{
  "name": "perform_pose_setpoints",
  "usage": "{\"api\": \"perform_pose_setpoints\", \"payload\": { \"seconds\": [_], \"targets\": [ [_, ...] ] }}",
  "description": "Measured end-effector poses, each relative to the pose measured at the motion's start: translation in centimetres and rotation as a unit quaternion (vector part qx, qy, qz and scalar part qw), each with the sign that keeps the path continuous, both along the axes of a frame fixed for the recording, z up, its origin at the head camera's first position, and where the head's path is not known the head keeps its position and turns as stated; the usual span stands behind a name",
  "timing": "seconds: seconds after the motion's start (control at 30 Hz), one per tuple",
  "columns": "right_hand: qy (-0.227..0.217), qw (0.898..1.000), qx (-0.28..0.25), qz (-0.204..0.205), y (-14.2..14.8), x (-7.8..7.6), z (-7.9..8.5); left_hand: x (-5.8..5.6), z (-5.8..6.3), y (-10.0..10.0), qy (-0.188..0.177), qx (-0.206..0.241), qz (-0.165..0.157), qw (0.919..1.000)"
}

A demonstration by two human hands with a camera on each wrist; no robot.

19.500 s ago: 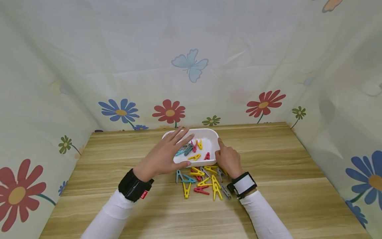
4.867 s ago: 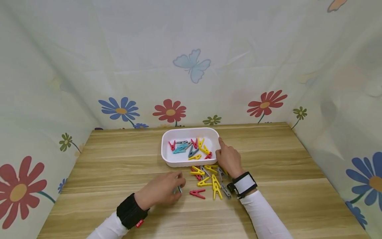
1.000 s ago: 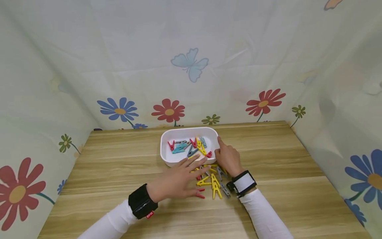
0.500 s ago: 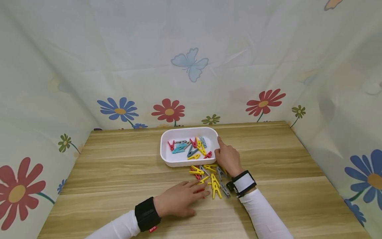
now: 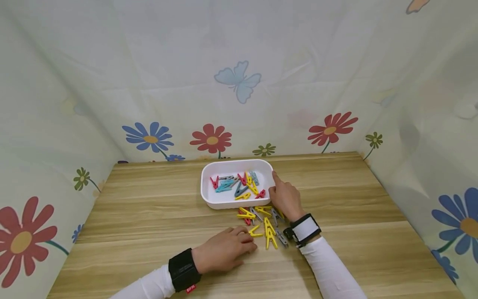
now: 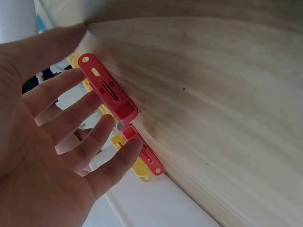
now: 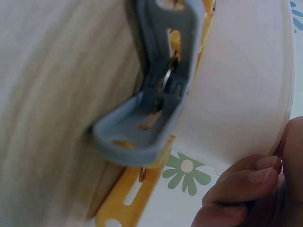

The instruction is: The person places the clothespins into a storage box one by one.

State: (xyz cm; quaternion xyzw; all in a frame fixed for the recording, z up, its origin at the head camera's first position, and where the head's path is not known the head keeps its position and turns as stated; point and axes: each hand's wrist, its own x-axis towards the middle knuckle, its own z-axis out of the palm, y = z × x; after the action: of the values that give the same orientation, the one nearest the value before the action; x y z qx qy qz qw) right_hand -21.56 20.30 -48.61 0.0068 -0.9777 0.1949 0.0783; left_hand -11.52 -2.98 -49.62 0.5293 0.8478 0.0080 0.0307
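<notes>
My left hand [image 5: 225, 250] rests low over the tabletop, left of the loose clothespins, fingers slightly bent. In the left wrist view its thumb is apart from the fingers, and a red clothespin [image 6: 109, 90] stands by the fingertips without being pinched. A second red clothespin [image 6: 143, 150] lies beyond it. The right hand [image 5: 288, 200] holds the right end of a white plastic tray [image 5: 209, 199], index finger along the rim and other fingers curled. Several red, yellow, blue and grey clothespins lie in the tray. Close to the right wrist camera is a grey clothespin [image 7: 156, 94].
In front of the tray, several loose clothespins lie in a heap, among them a yellow clothespin [image 5: 270, 238] and a grey clothespin [image 5: 281, 238]. The wooden table [image 5: 157, 199] ends at a flower-printed cloth wall [image 5: 179, 108], with cloth on both sides too.
A light-blue clothespin from the left hand now lies in the tray's right part. Since then the left hand came down onto the table and drew back slightly left, uncovering a yellow clothespin.
</notes>
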Motion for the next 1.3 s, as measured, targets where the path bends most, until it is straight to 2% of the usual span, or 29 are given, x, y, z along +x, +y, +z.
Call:
{"api": "perform_pose_setpoints", "payload": {
  "seconds": [0.37, 0.6, 0.77, 1.0, 1.3],
  "targets": [
    [-0.011, 1.000, -0.008, 0.000, -0.1, 0.0, 0.1, -0.3, 0.0, 0.2, -0.009, 0.008, 0.013, 0.9998],
    [-0.009, 1.000, -0.007, -0.001, -0.2, 0.1, 0.1, -0.4, 0.0, -0.3, -0.012, 0.029, 0.003, 0.9995],
    [-0.008, 1.000, -0.008, -0.001, -0.2, 0.1, 0.0, -0.4, 0.7, -0.5, -0.027, 0.034, 0.009, 0.9990],
    [-0.014, 1.000, -0.012, -0.001, -0.2, 0.1, 0.0, -0.1, 1.8, -0.9, -0.026, 0.029, 0.021, 0.9990],
    [-0.012, 1.000, -0.009, 0.000, -0.1, 0.0, 0.0, -1.1, 4.1, -2.1, -0.015, 0.044, 0.056, 0.9974]
  ]
}}
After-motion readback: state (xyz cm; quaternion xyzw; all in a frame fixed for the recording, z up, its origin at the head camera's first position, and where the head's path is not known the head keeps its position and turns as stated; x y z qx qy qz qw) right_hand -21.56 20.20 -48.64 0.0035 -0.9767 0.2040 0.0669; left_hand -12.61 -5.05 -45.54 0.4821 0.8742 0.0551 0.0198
